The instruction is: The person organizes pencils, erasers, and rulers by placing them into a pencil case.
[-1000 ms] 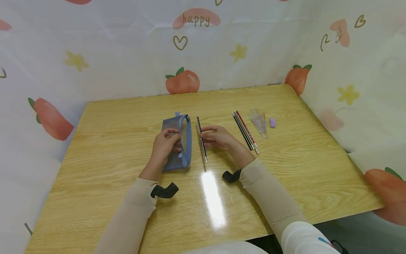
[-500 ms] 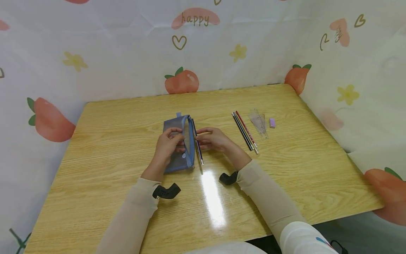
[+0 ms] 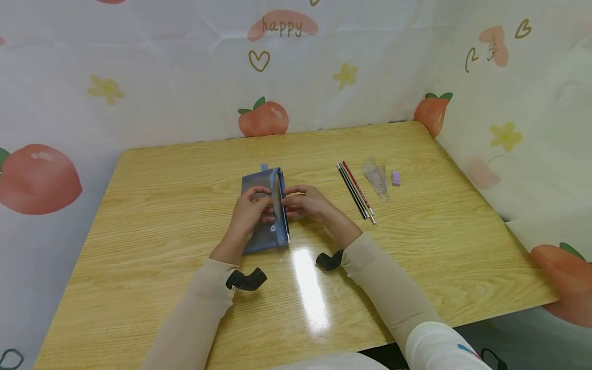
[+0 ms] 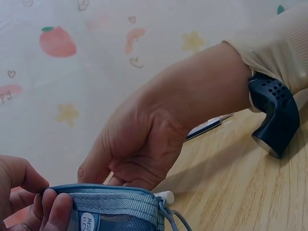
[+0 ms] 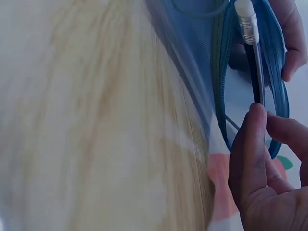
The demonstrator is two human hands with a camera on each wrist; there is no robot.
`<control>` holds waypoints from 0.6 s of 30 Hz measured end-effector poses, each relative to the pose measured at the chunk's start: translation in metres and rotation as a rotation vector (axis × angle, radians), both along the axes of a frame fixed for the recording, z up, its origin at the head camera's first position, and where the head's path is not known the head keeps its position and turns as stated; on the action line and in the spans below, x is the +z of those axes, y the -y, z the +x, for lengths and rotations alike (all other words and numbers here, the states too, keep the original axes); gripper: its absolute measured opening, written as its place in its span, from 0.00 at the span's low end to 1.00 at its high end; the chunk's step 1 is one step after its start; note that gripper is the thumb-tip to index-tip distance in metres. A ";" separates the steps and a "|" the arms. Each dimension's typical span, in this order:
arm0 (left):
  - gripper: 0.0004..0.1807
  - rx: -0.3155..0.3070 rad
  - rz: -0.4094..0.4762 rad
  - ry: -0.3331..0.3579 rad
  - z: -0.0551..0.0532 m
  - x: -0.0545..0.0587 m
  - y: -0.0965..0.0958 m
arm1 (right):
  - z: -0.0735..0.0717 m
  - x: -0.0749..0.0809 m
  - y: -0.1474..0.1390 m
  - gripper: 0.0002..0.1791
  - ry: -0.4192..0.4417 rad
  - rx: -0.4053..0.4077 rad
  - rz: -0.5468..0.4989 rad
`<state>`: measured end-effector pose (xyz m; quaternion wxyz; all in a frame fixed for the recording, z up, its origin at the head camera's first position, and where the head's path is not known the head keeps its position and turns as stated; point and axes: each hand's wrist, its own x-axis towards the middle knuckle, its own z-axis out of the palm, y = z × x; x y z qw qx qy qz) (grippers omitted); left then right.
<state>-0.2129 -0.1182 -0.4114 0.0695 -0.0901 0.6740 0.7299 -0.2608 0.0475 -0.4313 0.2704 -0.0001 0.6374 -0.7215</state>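
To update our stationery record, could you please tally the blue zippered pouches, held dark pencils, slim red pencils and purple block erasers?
Blue zippered pouch: 1
Held dark pencil: 1
Slim red pencil: 1
Purple block eraser: 1
Total: 4

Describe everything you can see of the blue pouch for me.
The pouch looks like slightly see-through, grey-blue mesh or plastic with blue edging, a zipper, a small whitish oval label and a tab at its far end. It is unzipped and appears to rest on the wooden table, its length pointing away from the person, its mouth facing right. The left grip pinches its edge. The right grip holds a pencil at the mouth; whether that touches it is unclear.
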 end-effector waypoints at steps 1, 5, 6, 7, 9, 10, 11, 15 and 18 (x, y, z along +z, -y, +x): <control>0.15 -0.002 -0.001 0.004 0.000 -0.001 0.000 | 0.000 0.000 0.001 0.20 -0.006 -0.001 0.006; 0.15 -0.013 0.008 0.018 0.000 -0.003 -0.002 | 0.000 0.000 0.004 0.20 -0.024 -0.014 0.031; 0.14 -0.014 0.010 0.021 0.000 -0.003 -0.002 | 0.000 0.000 0.005 0.20 -0.029 -0.019 0.037; 0.14 -0.016 0.009 0.024 0.000 -0.004 -0.002 | 0.000 0.000 0.006 0.19 -0.035 -0.023 0.048; 0.14 -0.019 0.007 0.029 0.000 -0.004 -0.002 | 0.000 0.000 0.008 0.19 -0.048 -0.030 0.073; 0.15 -0.021 0.004 0.030 0.000 -0.004 -0.002 | 0.000 0.000 0.008 0.19 -0.057 -0.030 0.091; 0.15 -0.021 0.002 0.030 0.000 -0.003 -0.002 | 0.000 0.000 0.009 0.19 -0.068 -0.029 0.108; 0.15 -0.020 0.000 0.025 0.000 -0.004 -0.002 | 0.002 0.000 0.009 0.18 -0.095 -0.014 0.145; 0.14 -0.018 0.002 0.022 -0.001 -0.005 -0.001 | 0.002 -0.001 0.009 0.19 -0.093 -0.005 0.133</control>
